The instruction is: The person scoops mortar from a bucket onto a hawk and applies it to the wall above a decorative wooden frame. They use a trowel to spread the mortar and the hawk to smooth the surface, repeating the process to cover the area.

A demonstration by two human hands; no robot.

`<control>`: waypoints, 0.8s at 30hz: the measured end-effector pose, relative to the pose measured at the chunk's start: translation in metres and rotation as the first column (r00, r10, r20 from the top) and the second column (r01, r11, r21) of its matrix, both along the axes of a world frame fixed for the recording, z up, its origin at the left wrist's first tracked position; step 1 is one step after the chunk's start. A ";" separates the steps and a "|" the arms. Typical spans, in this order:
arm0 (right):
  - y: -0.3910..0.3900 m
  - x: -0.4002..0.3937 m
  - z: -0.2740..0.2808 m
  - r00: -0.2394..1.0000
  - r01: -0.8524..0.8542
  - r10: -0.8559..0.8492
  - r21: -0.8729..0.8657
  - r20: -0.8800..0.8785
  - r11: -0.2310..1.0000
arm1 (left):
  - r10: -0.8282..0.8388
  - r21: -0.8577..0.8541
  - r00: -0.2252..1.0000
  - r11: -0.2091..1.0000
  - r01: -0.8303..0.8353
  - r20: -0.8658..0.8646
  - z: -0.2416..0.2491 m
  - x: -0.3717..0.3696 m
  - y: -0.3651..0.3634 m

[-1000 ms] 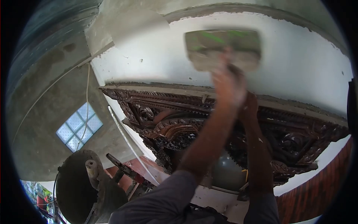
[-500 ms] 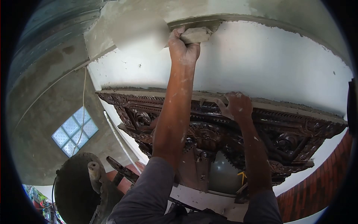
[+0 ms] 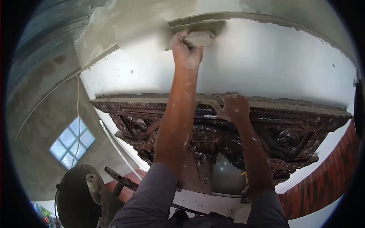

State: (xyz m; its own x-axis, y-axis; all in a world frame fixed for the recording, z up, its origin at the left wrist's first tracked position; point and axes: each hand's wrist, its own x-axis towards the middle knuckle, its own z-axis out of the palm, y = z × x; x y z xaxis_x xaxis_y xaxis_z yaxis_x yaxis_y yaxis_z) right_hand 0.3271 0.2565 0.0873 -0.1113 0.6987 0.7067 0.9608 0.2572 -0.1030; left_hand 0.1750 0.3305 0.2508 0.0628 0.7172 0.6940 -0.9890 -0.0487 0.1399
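Note:
My left hand point(image 3: 185, 51) reaches up to the curved wall and is closed around a pale, plaster-smeared block point(image 3: 199, 38). The block sits against or very near a damp, greenish-grey plaster strip point(image 3: 218, 27) under the ceiling edge; its exact kind does not show. Lower down, my right hand point(image 3: 235, 106) rests on the top ledge of a dark carved wooden piece point(image 3: 207, 136). Its thumb is spread away from the fingers, and nothing is seen in it. Both forearms carry white specks.
At lower left stands a dark round container point(image 3: 72, 197) with a pale wooden handle point(image 3: 92, 182) beside it. A glass-block window point(image 3: 73, 142) is set in the grey left wall, with a hanging cable point(image 3: 78, 102) in front. Red-brown tiling point(image 3: 323, 182) runs along the right.
The view has shifted slightly, so the window and carved wood appear farther left. My left hand stays at the plaster strip with the block, a little blurred. My right hand remains on the ledge.

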 end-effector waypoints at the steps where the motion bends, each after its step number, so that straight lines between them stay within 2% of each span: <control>1: -0.003 -0.002 0.003 1.000 -0.010 0.010 0.002 -0.001 1.000 | -0.017 0.018 1.000 1.000 0.017 0.010 0.012 -0.003 0.011; 2: -0.007 -0.004 0.004 1.000 -0.020 0.020 -0.002 -0.002 1.000 | -0.061 0.000 0.998 0.998 0.061 0.021 0.018 -0.006 -0.001; 3: -0.008 -0.004 0.003 1.000 -0.013 0.013 -0.013 0.002 1.000 | -0.011 -0.028 0.999 1.000 0.012 0.034 0.017 -0.009 -0.014; 5: -0.005 -0.004 0.004 1.000 -0.002 0.002 -0.025 0.011 1.000 | 0.037 0.027 0.997 0.999 -0.039 0.068 0.003 -0.013 -0.056; 6: -0.004 -0.004 0.005 1.000 0.006 -0.005 -0.050 0.022 0.999 | 0.074 0.185 0.997 0.980 -0.070 -0.014 -0.010 -0.015 -0.081; 7: -0.002 -0.004 0.005 0.999 0.013 -0.011 -0.077 0.030 0.997 | 0.095 0.172 0.996 0.981 -0.093 -0.002 -0.021 -0.017 -0.099; 8: -0.001 -0.004 0.004 0.999 0.017 -0.014 -0.107 0.036 0.994 | 0.192 0.133 0.981 0.972 -0.194 0.032 -0.026 -0.010 -0.114; 9: 0.000 -0.003 0.002 1.000 -0.006 0.007 -0.048 0.029 0.999 | 0.292 0.087 0.955 0.951 -0.296 0.060 -0.030 0.000 -0.124; 12: 0.001 0.002 -0.004 0.997 -0.077 0.075 0.091 0.017 0.993 | 0.010 0.024 0.998 1.000 -0.011 0.054 -0.041 0.024 -0.061; 14: 0.002 0.004 -0.007 0.993 -0.119 0.121 0.135 -0.004 0.984 | -0.018 0.051 1.000 0.999 0.018 -0.001 -0.028 0.062 -0.036; 16: 0.022 0.008 -0.021 0.997 -0.017 0.022 0.069 -0.070 0.997 | -0.120 0.021 0.992 0.992 0.121 -0.031 -0.006 0.091 -0.029; 17: 0.029 0.009 -0.026 0.995 0.022 -0.019 0.032 -0.096 0.999 | -0.116 0.156 0.991 0.980 0.126 -0.069 0.004 0.102 -0.028; 18: 0.020 0.008 -0.018 0.995 -0.015 0.018 0.034 -0.098 0.999 | -0.162 0.113 0.985 0.979 0.167 -0.055 0.011 0.108 -0.018; 19: 0.001 0.008 -0.005 0.993 -0.061 0.064 0.032 -0.100 0.998 | -0.191 0.080 0.981 0.978 0.192 -0.019 0.019 0.108 -0.027; 20: -0.008 0.006 0.001 0.989 -0.106 0.108 0.027 -0.101 0.994 | 0.000 0.116 0.998 0.993 0.007 -0.063 0.017 0.104 -0.035; 22: -0.002 0.004 -0.003 0.998 -0.058 0.058 0.024 -0.010 0.998 | 0.071 0.134 0.997 0.989 -0.065 -0.034 0.006 0.081 -0.062; 24: 0.004 0.002 -0.003 0.999 -0.024 0.022 0.052 0.025 0.998 | -0.173 0.116 0.981 0.980 0.163 0.084 -0.012 0.051 -0.100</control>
State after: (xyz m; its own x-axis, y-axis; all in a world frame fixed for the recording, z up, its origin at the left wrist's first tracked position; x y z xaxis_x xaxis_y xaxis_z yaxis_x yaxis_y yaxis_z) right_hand 0.3296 0.2607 0.0838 -0.1449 0.6577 0.7392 0.9567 0.2838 -0.0649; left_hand 0.2262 0.2308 0.2387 0.1075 0.6221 0.7755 -0.9928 0.1094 0.0498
